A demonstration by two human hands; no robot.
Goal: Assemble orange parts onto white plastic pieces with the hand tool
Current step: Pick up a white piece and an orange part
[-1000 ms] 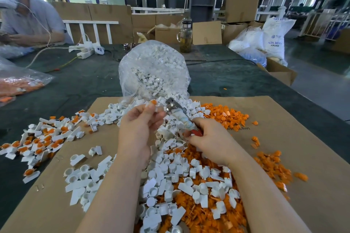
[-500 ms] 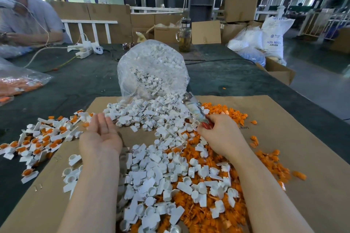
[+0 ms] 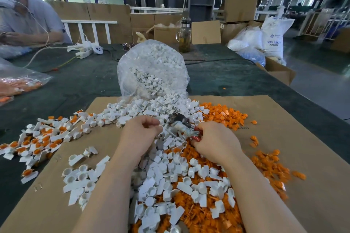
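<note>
A heap of white plastic pieces [image 3: 166,172] lies over loose orange parts [image 3: 225,114] on a cardboard sheet [image 3: 295,138]. My right hand [image 3: 216,142] grips the red handles of a metal hand tool [image 3: 180,125], whose jaws point up and left over the pile. My left hand [image 3: 141,134] has its fingers curled just left of the tool's jaws; whether they pinch a small piece cannot be told. Finished white pieces with orange inserts [image 3: 39,142] lie in a spread at the left.
A clear bag of white pieces [image 3: 151,66] spills onto the cardboard at the back. Another person [image 3: 22,17] sits at the far left beside a bag of orange parts [image 3: 17,83]. A power strip [image 3: 85,50], a glass jar [image 3: 184,38] and boxes stand farther back.
My left hand has come back from the left side, where it lay open, to the tool's jaws with fingers curled. My right hand has lowered the tool toward the pile's middle.
</note>
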